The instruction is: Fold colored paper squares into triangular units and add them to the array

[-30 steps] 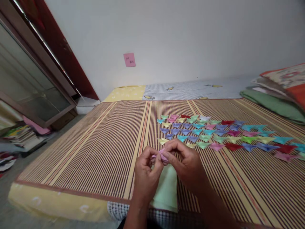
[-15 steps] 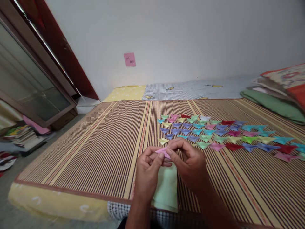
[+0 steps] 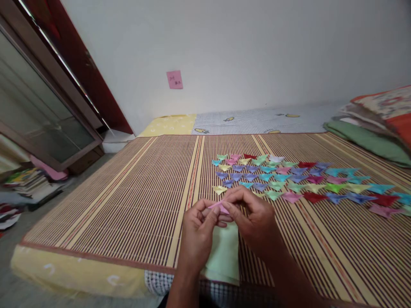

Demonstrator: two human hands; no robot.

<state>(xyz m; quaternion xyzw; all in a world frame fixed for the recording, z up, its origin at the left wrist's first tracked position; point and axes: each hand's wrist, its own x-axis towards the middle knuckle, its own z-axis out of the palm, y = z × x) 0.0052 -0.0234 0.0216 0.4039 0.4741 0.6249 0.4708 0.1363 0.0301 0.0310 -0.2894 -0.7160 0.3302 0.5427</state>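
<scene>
A small piece of folded pink paper is pinched between both hands above the striped mat. My left hand grips its left side, thumb on top and fingers beneath. On its right side, my right hand closes thumb and forefinger over the paper. Part of the pink paper is hidden by the fingertips. Below the hands lies a pale green sheet or stack of paper at the mat's front edge. Beyond them, several rows of small folded paper shapes in many colours stretch out to the right.
The striped mat covers the bed. Folded bedding and cushions are piled at the far right. A pink note is stuck to the white wall. A glass-panelled cabinet and a pile of books stand at the left.
Both hands stay in nearly the same place, still pinching the pink paper. The fingers have shifted slightly and the paper looks a little narrower.
</scene>
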